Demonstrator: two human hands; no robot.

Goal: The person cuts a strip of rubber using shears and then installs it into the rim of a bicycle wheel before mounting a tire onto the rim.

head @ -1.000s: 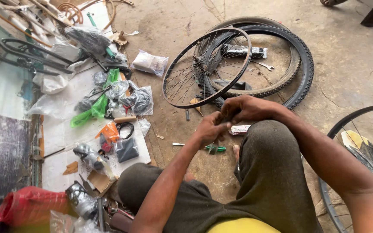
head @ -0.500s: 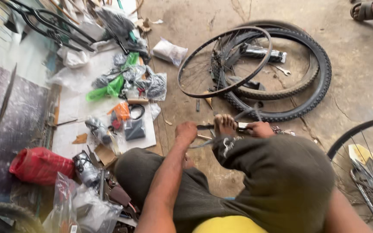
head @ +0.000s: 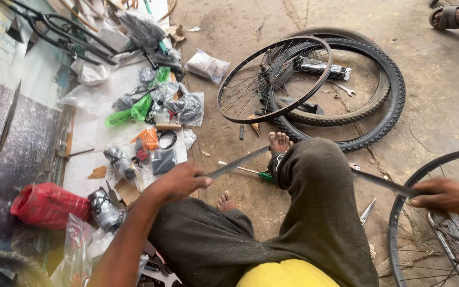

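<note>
A long thin grey rubber strip [head: 240,162] stretched taut behind the raised knee, its ends pinched in the left hand [head: 179,182] and right hand [head: 447,196]

Bare workshop floor in daylight

The cracked, dusty concrete floor [head: 240,21] fills the view, evenly lit without hard shadows. A pale sheet [head: 88,143] covers its left side, with a dark printed banner [head: 6,138] along the far left edge.

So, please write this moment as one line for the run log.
left hand: holds one end of grey strip | right hand: holds other end | strip: stretched behind raised knee | nearby: spoked rim, tyre
</note>
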